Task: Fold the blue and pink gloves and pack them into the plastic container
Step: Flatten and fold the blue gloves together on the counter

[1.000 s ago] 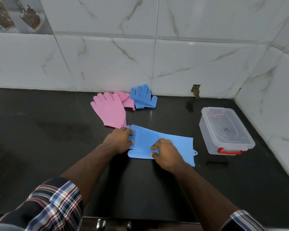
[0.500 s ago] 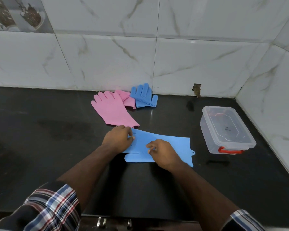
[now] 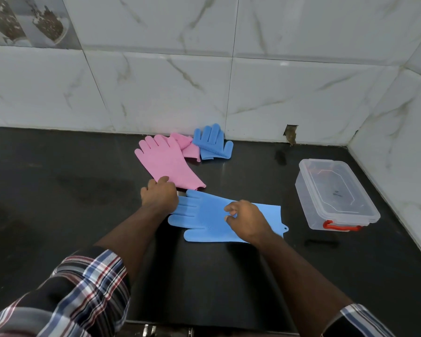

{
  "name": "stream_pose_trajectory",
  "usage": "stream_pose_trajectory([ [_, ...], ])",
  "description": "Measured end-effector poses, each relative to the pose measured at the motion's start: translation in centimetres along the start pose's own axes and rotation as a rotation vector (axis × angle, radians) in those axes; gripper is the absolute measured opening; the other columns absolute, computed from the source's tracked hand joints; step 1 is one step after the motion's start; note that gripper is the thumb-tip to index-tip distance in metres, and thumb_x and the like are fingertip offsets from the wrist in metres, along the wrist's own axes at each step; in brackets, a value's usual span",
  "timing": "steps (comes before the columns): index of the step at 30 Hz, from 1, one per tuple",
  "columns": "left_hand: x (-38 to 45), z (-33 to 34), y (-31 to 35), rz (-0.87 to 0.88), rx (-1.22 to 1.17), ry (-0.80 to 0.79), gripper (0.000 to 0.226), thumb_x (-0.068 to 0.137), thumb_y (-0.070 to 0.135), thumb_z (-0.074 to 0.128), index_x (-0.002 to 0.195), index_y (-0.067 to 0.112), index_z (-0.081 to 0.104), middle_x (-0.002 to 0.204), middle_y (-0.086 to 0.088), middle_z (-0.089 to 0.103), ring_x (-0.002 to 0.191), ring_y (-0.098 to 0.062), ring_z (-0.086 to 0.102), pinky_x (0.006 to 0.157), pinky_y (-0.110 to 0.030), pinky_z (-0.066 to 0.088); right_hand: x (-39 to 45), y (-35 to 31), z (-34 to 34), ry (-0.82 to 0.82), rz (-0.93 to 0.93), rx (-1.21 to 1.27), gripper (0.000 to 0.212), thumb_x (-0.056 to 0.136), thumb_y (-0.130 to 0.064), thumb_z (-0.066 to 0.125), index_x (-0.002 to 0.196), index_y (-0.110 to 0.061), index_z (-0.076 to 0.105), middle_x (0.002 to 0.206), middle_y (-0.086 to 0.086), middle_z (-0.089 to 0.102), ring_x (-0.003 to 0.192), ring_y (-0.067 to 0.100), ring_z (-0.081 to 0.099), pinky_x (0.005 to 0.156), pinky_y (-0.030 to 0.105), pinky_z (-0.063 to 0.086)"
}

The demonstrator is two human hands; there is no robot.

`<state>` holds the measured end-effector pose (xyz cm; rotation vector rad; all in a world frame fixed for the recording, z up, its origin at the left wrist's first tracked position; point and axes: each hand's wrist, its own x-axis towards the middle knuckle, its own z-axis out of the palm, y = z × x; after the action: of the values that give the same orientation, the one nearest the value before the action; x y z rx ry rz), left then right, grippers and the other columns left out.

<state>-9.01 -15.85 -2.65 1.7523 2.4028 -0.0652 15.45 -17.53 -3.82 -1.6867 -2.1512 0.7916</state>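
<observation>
A blue glove [image 3: 204, 215] lies flat on the black counter [image 3: 58, 203], its fingers pointing left and its cuff to the right. My left hand [image 3: 159, 195] covers the tips of the glove's fingers and holds them with curled fingers, its thumb touching the cuff of a flat pink glove [image 3: 165, 164]. My right hand [image 3: 248, 220] rests on the blue glove's palm with loosely curled fingers. A folded pink glove [image 3: 187, 147] and a folded blue glove [image 3: 213, 142] lie against the back wall. The clear plastic container [image 3: 336, 193], lid on and red clips showing, stands at the right.
White marble-look tiles rise behind the counter and on the right, forming a corner behind the container. The counter's front edge runs just below my forearms. Bare black counter stretches to the left.
The blue glove's fingers were folded over its palm; they now lie spread out flat to the left. My left hand has shifted left and up to the pink glove's cuff.
</observation>
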Motion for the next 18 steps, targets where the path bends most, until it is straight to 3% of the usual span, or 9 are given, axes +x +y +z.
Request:
stream_pose_trajectory([
  [4,1.3,-1.0,0.0,-0.048,-0.108,-0.035,0.034,0.088,0.014,0.048,0.118,0.016,0.062,0.125,-0.006,0.059,0.120,-0.030,0.050,0.101,-0.045,0.039,0.7,-0.3,0.2,0.008,-0.011,0.002,0.030,0.092,-0.022,0.062,0.121,-0.019,0.068,0.119,-0.001,0.063,0.106,0.013,0.063,0.092,0.025,0.046],
  [7,2.9,-2.2,0.0,-0.002,-0.469,0.040,0.045,0.078,0.004,0.046,0.116,0.013,0.068,0.117,-0.009,0.065,0.107,-0.035,0.062,0.090,-0.042,0.051,1.1,-0.2,0.1,0.014,-0.021,0.001,0.029,0.092,-0.021,0.061,0.120,-0.018,0.069,0.117,0.000,0.063,0.105,0.014,0.063,0.089,0.023,0.045],
  [10,5.2,-4.4,0.6,0.045,-0.732,0.132,0.032,0.082,-0.006,0.049,0.109,-0.002,0.066,0.101,-0.017,0.065,0.102,-0.037,0.062,0.080,-0.032,0.042,1.7,-0.1,0.0,0.034,-0.021,0.013,0.028,0.093,-0.020,0.059,0.118,-0.017,0.069,0.118,0.000,0.064,0.106,0.015,0.062,0.089,0.023,0.045],
  [12,6.3,-6.2,1.1,0.009,-0.764,0.132,0.044,0.085,-0.001,0.056,0.128,0.008,0.054,0.118,-0.012,0.054,0.113,-0.029,0.051,0.088,-0.024,0.035,2.3,-0.1,-0.2,0.051,-0.022,0.024,0.027,0.093,-0.019,0.059,0.118,-0.017,0.069,0.117,0.000,0.065,0.105,0.015,0.063,0.087,0.021,0.044],
  [14,7.5,-7.1,1.3,-0.080,-0.698,0.070,0.072,0.087,0.006,0.055,0.153,0.020,0.032,0.154,-0.009,0.027,0.135,-0.030,0.034,0.106,-0.033,0.033,3.0,0.0,-0.4,0.058,-0.031,0.019,0.027,0.093,-0.020,0.060,0.118,-0.017,0.069,0.117,0.002,0.066,0.104,0.016,0.063,0.086,0.021,0.043],
  [15,7.5,-7.2,1.5,-0.104,-0.631,0.080,0.072,0.088,0.006,0.051,0.155,0.022,0.030,0.158,-0.008,0.020,0.139,-0.031,0.029,0.108,-0.035,0.029,3.4,0.1,-0.4,0.060,-0.032,0.015,0.027,0.093,-0.020,0.059,0.119,-0.016,0.069,0.117,0.002,0.067,0.105,0.017,0.063,0.087,0.021,0.044],
  [18,7.8,-6.5,2.4,-0.099,-0.549,0.261,0.055,0.092,0.005,0.045,0.146,0.014,0.043,0.154,-0.011,0.032,0.135,-0.032,0.036,0.107,-0.038,0.024,4.6,0.1,-0.3,0.063,-0.020,0.011,0.028,0.093,-0.020,0.058,0.118,-0.017,0.069,0.118,0.002,0.067,0.105,0.016,0.063,0.086,0.019,0.042],
])
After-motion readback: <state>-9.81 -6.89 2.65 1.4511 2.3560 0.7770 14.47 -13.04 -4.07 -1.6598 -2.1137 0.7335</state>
